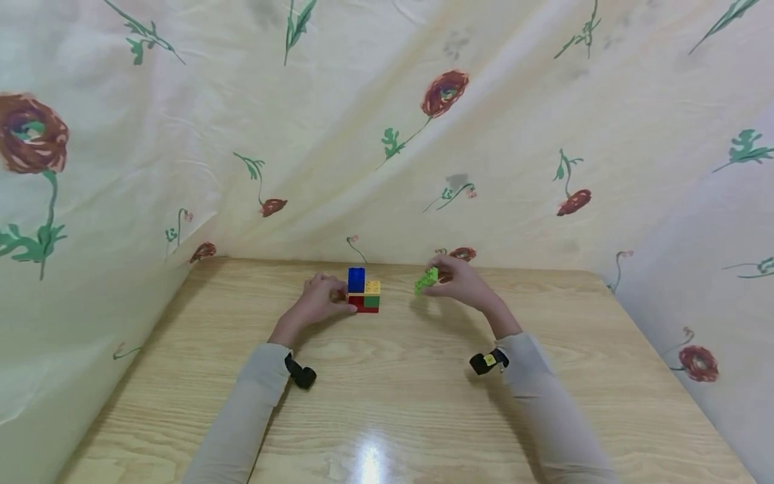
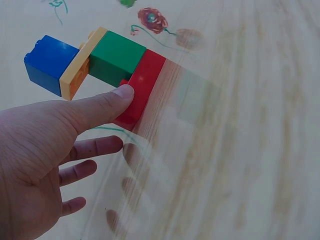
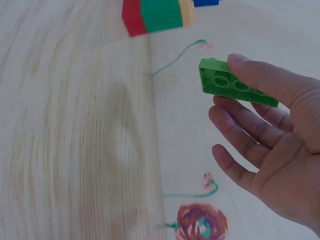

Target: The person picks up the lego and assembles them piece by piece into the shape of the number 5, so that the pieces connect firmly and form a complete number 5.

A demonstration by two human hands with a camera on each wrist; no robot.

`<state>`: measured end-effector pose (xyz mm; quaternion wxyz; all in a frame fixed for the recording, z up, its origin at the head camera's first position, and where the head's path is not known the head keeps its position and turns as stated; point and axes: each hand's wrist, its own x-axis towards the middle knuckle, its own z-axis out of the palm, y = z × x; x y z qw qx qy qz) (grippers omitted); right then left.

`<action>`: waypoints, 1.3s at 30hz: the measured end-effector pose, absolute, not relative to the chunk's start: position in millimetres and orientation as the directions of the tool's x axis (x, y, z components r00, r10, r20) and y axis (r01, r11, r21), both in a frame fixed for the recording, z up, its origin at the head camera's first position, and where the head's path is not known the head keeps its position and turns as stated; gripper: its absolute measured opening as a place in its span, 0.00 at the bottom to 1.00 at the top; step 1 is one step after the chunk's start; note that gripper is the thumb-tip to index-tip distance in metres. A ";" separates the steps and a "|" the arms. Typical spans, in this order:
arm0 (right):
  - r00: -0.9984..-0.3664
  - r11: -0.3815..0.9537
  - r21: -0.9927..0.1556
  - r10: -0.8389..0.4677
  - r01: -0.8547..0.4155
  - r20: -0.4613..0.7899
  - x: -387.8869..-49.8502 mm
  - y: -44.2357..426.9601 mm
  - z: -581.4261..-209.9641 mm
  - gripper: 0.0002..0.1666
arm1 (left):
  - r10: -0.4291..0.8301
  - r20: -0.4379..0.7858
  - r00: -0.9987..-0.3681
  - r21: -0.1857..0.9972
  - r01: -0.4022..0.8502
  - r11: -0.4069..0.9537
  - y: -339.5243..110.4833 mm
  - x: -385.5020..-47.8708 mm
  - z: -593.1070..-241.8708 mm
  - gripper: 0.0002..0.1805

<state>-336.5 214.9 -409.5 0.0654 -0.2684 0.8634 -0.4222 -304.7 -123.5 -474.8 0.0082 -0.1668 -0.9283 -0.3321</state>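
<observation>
On the pale wooden table (image 1: 375, 376), the left hand (image 1: 319, 300) grips the left side of an upright stack of red, green, yellow and blue plastic bricks (image 1: 365, 296). Right of the stack, the right hand (image 1: 461, 284) pinches a light-green oblong plastic brick (image 1: 426, 280). The head view shows its studs facing the stack; only the right wrist view shows its hollow underside. Its long axis slants, lower end nearest the stack.

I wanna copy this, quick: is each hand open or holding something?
Left hand: holding the stack by its red brick.
Right hand: holding the lime-green brick.
</observation>
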 end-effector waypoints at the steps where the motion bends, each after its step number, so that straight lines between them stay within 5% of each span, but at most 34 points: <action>1: -0.848 0.487 -0.776 -0.516 -0.402 0.116 -336.1 211.8 -408.9 0.24 | 0.306 0.126 -0.944 0.614 0.316 0.723 -123.6 -304.4 -474.4 0.15; 39: -0.823 0.199 -0.892 -0.505 -0.405 0.260 -335.9 134.7 -404.0 0.21 | 0.324 0.130 -0.937 0.584 0.336 0.739 -124.7 -305.0 -472.5 0.14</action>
